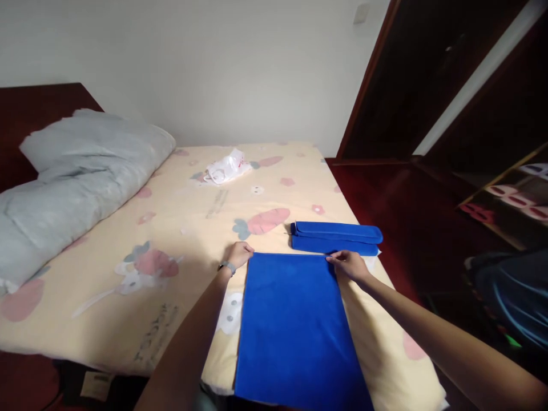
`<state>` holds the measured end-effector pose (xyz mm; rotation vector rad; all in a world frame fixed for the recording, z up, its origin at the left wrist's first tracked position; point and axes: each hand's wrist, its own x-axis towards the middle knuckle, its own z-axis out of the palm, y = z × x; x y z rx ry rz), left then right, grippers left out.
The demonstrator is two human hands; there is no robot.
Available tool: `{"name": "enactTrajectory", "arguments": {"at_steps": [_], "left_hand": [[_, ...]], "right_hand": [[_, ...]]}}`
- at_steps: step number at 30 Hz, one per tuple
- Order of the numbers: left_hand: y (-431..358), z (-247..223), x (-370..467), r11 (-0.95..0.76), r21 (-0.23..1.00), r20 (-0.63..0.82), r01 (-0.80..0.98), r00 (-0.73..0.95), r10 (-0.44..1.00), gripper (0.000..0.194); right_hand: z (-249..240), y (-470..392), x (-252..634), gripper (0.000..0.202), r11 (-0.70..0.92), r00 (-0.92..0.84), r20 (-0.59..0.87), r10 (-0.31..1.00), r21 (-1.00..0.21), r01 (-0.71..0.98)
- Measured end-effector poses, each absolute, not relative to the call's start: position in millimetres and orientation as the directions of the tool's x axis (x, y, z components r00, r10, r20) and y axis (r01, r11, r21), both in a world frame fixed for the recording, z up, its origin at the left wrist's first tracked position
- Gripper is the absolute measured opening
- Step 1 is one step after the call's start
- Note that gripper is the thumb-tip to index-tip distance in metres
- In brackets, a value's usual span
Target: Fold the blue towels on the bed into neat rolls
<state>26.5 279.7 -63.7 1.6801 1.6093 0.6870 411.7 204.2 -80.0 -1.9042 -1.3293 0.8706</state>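
Observation:
A blue cloth [295,325] lies spread out on the patterned bed sheet [192,217], its near end reaching the bed's front edge. My left hand [240,255] pinches the cloth's far left corner; a watch is on that wrist. At the far right corner, my right hand [347,264] grips the cloth between thumb and fingers. Just beyond that hand sit two folded blue cloths [336,237], one behind the other, near the bed's right edge.
A crumpled white plastic bag [226,166] rests near the wall. The grey quilt [85,165] is heaped at the left. Right of the bed are a dark floor, a shoe rack [514,200] and a dark object [509,291].

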Motion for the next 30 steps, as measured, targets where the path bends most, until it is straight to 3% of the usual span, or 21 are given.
{"name": "enactTrajectory", "arguments": {"at_steps": [4, 9, 11, 14, 16, 22, 27, 30], "left_hand": [[281.7, -72.2, 41.6, -0.028, 0.783, -0.041, 0.621, 0.097, 0.994, 0.018], [254.4, -72.7, 54.0, -0.167, 0.741, 0.137, 0.650, 0.096, 0.986, 0.027], [223.8, -72.9, 52.3, -0.288, 0.673, 0.259, 0.681, 0.147, 0.954, 0.034], [154.6, -74.5, 40.8, -0.502, 0.452, 0.403, 0.737, 0.334, 0.852, 0.038], [100.6, -76.2, 28.4, -0.559, 0.358, 0.377, 0.748, 0.432, 0.819, 0.040], [-9.1, -77.2, -11.2, -0.651, 0.250, 0.168, 0.717, 0.630, 0.758, 0.054], [-17.5, -76.4, -23.8, -0.584, 0.253, 0.098, 0.771, 0.581, 0.808, 0.047], [-21.4, -80.9, -24.4, -0.559, 0.287, 0.100, 0.778, 0.556, 0.825, 0.051]], "right_hand": [[-87.7, 204.4, 411.7, 0.030, -0.300, 0.319, -0.127, 0.939, -0.756, 0.581], [-98.8, 198.7, 402.3, 0.029, -0.336, 0.331, -0.148, 0.932, -0.694, 0.637], [-98.2, 192.2, 399.4, 0.030, -0.333, 0.283, -0.190, 0.940, -0.688, 0.645], [-87.9, 178.3, 400.2, 0.027, -0.329, 0.213, -0.251, 0.944, -0.686, 0.649], [-74.4, 167.8, 404.4, 0.029, -0.353, 0.235, -0.264, 0.935, -0.666, 0.658], [-12.3, 125.5, 420.5, 0.034, -0.381, 0.279, -0.259, 0.925, -0.613, 0.693], [5.4, 61.7, 406.8, 0.018, -0.293, 0.028, -0.390, 0.921, -0.643, 0.708], [-5.8, 34.6, 391.3, 0.017, -0.328, -0.016, -0.469, 0.883, -0.641, 0.694]]}}
